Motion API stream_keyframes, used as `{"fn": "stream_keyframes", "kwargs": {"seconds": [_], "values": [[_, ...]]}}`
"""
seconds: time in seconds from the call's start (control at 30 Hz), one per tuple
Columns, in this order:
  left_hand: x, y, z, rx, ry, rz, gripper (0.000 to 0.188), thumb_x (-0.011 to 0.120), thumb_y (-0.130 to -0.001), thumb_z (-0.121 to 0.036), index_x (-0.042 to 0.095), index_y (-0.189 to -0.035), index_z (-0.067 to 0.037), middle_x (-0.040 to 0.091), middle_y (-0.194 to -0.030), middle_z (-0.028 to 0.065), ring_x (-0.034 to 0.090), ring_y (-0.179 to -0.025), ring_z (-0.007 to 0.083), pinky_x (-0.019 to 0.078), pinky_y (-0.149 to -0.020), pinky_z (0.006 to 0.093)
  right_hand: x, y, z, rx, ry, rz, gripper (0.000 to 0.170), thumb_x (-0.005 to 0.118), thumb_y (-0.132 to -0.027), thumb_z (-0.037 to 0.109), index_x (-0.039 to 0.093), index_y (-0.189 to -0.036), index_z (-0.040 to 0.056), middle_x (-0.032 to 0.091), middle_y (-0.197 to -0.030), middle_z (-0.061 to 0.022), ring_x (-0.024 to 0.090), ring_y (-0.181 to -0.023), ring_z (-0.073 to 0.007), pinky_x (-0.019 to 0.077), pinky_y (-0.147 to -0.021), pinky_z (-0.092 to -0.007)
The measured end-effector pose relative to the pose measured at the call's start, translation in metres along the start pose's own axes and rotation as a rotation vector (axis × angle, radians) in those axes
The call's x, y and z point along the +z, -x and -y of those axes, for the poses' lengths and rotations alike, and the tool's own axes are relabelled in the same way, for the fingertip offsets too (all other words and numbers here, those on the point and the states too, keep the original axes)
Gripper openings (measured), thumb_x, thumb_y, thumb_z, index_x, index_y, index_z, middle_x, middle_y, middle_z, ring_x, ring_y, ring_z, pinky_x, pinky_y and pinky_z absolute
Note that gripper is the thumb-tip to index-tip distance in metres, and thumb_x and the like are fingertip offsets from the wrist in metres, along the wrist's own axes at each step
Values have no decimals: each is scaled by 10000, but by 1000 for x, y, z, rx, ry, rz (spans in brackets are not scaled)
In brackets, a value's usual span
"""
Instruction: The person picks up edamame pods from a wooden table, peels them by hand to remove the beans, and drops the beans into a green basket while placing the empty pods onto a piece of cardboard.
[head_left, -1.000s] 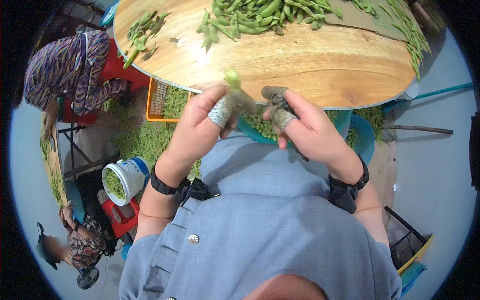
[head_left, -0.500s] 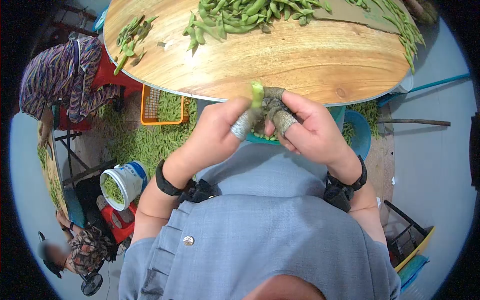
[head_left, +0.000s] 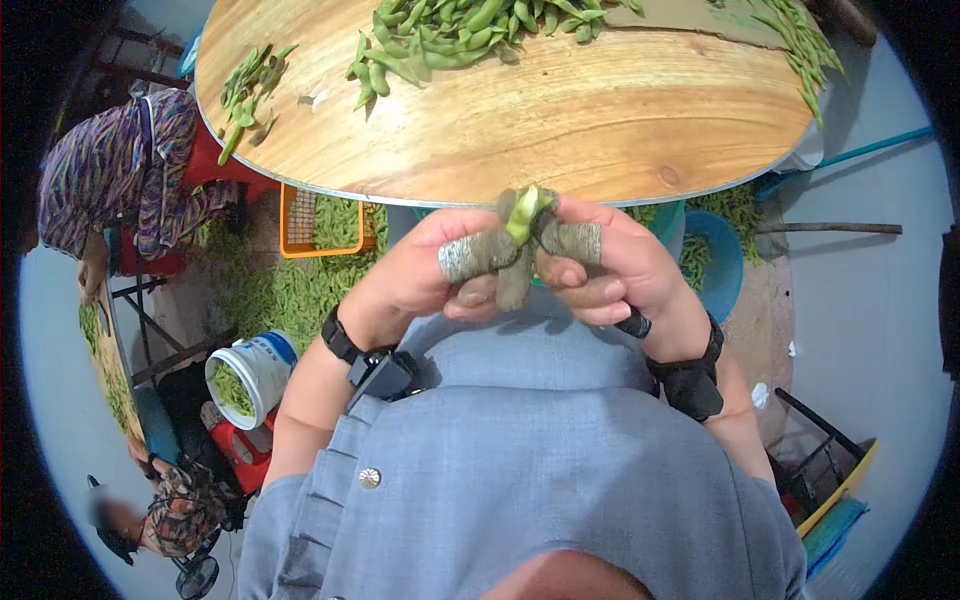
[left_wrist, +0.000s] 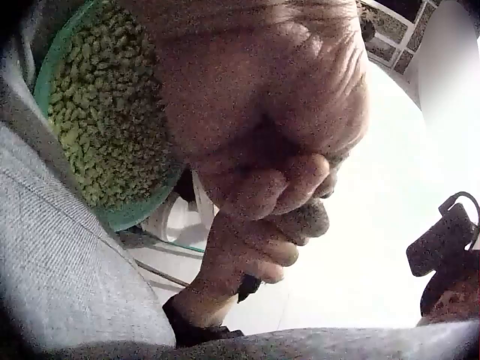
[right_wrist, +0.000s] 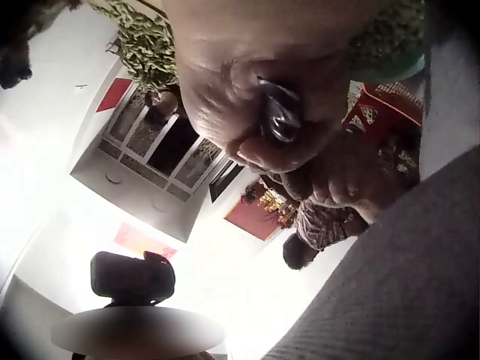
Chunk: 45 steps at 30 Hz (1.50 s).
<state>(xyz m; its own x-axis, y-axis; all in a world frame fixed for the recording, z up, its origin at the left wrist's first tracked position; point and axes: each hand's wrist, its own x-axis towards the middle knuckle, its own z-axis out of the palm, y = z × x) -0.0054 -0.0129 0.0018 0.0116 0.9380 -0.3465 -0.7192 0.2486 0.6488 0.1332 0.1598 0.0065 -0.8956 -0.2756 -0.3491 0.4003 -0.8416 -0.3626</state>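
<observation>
In the head view a green bean pod (head_left: pixel 524 215) is pinched between both hands, just off the table's near edge. The left hand (head_left: pixel 445 262), with wrapped thumb and fingers, grips it from the left. From the right, the right hand (head_left: pixel 610 258) pinches it with wrapped thumb and forefinger, its other fingers curled. In the left wrist view, the left hand (left_wrist: pixel 262 112) has curled fingers touching the right hand (left_wrist: pixel 244 251), beside a teal basin (left_wrist: pixel 127 217) of shelled beans (left_wrist: pixel 105 112). The right wrist view shows the right hand (right_wrist: pixel 262 97) curled; the pod is hidden there.
A wooden table (head_left: pixel 560 130) holds a pile of pods (head_left: pixel 450 35) and a smaller heap (head_left: pixel 245 95). To the left are an orange basket (head_left: pixel 287 222), a white bucket (head_left: pixel 262 365) and two other people. A blue basin (head_left: pixel 728 265) stands at the right.
The left hand has come rightward to meet the right hand, and the pod now lies between both sets of fingers. The table has shifted slightly left and up in the head view.
</observation>
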Motion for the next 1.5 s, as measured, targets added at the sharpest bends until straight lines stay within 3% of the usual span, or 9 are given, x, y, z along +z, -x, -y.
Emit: {"fn": "stream_keyframes", "kwargs": {"seconds": [0.17, 0.23, 0.37, 0.53, 0.7, 1.07, 1.23, 1.37, 1.5], "values": [[1, -12, -8, 184, -689, -307, 159, 606, -892, -117, 618, -1008, -9, 596, -669, 46, 593, -567, 174, 467, -533, 270, 18, -3, 3, -209, 391, -299, 226, 450, -939, 119, 558, -1132, 71, 555, -766, -9, 449, -494, -53, 396, -392, -202], [2, -14, -8, 814, -1664, -448, 188, 631, -808, -46, 610, -991, -9, 613, -714, 136, 617, -616, 292, 487, -555, 348, 12, -6, -1, -225, 431, -262, 190, 436, -923, 93, 561, -1060, 48, 566, -776, -12, 512, -532, -75, 444, -418, -222], [5, -20, 3, 774, -1738, -612, 300, 637, -723, 12, 582, -1017, -4, 609, -816, 178, 612, -732, 360, 494, -622, 391, 18, -11, -2, -310, 456, -330, 187, 423, -885, 43, 552, -1019, 41, 575, -777, -20, 529, -534, -71, 445, -414, -213], [1, -30, 12, 917, -1494, -602, 183, 554, -812, -42, 577, -988, 3, 620, -798, 179, 627, -706, 342, 495, -620, 375, 13, -16, -17, -407, 545, -403, 350, 381, -860, -4, 533, -1171, 47, 561, -780, -16, 474, -514, -55, 393, -417, -187], [0, -23, 13, 461, -875, -502, 188, 485, -968, -162, 584, -1046, -21, 566, -798, 3, 530, -710, 83, 446, -613, 252, 11, -15, -20, -452, 551, -393, 223, 416, -863, 10, 540, -1047, 32, 581, -769, -33, 510, -509, -63, 419, -403, -204], [-3, -11, -1, 304, -785, -428, 174, 638, -875, -132, 629, -995, -7, 617, -807, 6, 553, -743, 64, 465, -662, 239, 15, 4, 2, -226, 729, -371, 303, 451, -869, 52, 530, -1161, 46, 592, -795, -7, 528, -531, -56, 428, -425, -193], [-5, -12, 2, 336, -874, -344, 179, 629, -891, -147, 640, -1005, -10, 616, -793, 2, 525, -665, 62, 441, -594, 230, 5, -2, 0, -483, 747, -409, 245, 603, -878, 108, 576, -1113, 43, 571, -750, 24, 481, -511, -28, 373, -423, -187], [-4, -5, -7, 88, -52, -100, 184, 580, -931, -204, 642, -971, -36, 645, -792, 32, 406, -526, 46, 298, -458, 202, -1, -10, 7, -459, 725, -402, 175, 641, -874, 122, 613, -1026, 39, 558, -691, 41, 455, -492, -21, 359, -428, -187], [-1, -1, -11, 104, -247, -137, 178, 586, -927, -209, 639, -971, -44, 616, -761, 3, 383, -533, 31, 286, -463, 197, -2, -10, 14, -510, 706, -330, 140, 635, -868, 91, 627, -995, 34, 572, -681, 41, 480, -500, -28, 380, -447, -188]]}}
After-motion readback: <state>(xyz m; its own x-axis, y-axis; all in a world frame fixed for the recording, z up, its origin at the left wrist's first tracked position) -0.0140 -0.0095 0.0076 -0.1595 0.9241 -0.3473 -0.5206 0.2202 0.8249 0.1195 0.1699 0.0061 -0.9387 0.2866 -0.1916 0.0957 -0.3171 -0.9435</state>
